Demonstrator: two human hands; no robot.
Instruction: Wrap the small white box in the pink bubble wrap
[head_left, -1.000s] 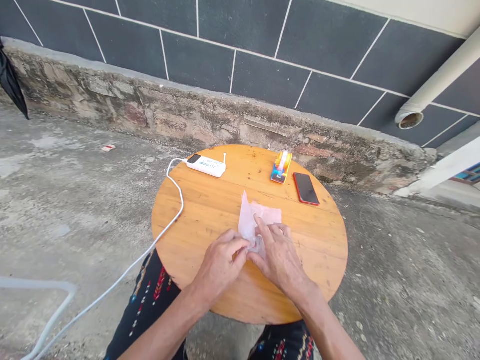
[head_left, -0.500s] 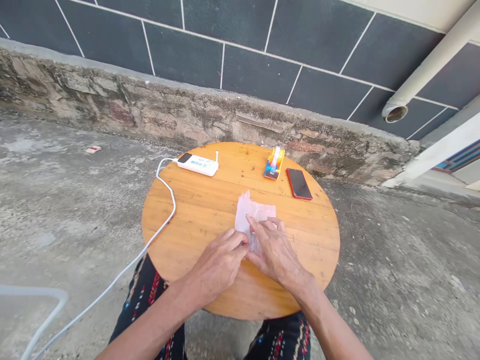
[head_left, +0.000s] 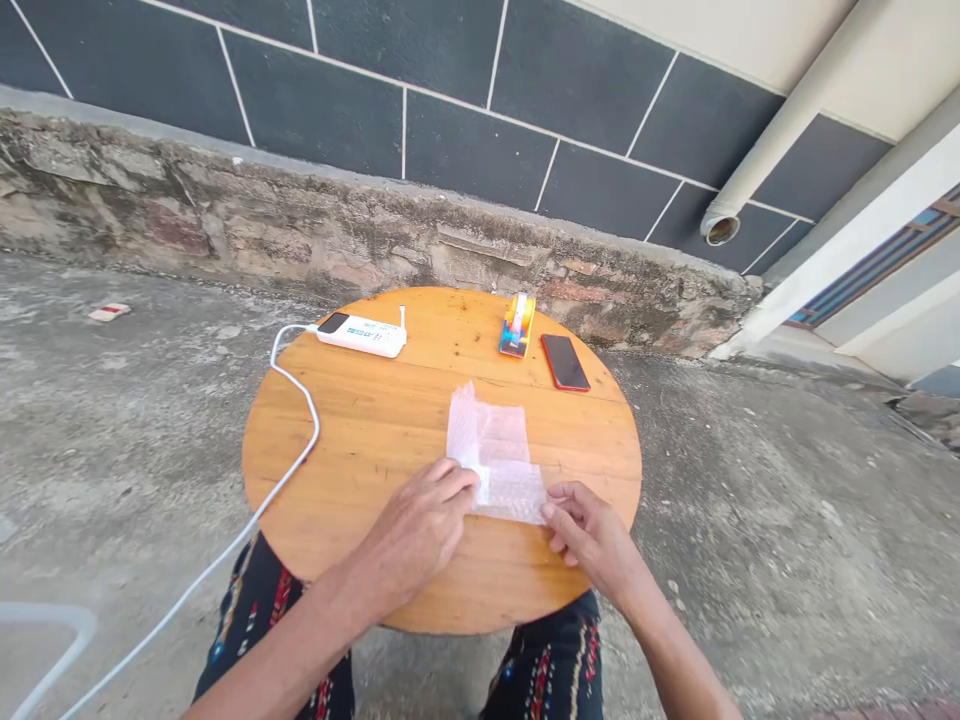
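A pinkish, see-through piece of bubble wrap (head_left: 501,432) lies partly folded on the round wooden table (head_left: 360,415). Its near flap spreads to the right, and a whiter patch shows close to my left fingers. My left hand (head_left: 431,508) has its fingers curled together on the wrap's lower left edge. At the flap's right corner, my right hand (head_left: 589,530) pinches the wrap between thumb and forefinger. Whether anything lies inside the folds, I cannot tell.
A yellow and blue tape dispenser (head_left: 517,325) stands near the table's far edge. Right of it lies a red-edged phone (head_left: 565,362). At the far left a white device (head_left: 361,335) trails a white cable (head_left: 311,440) over the table's left edge.
My right hand has moved right and toward me, drawing the near flap of bubble wrap out sideways. My left hand stays at the wrap's left edge. The whole view has shifted slightly.
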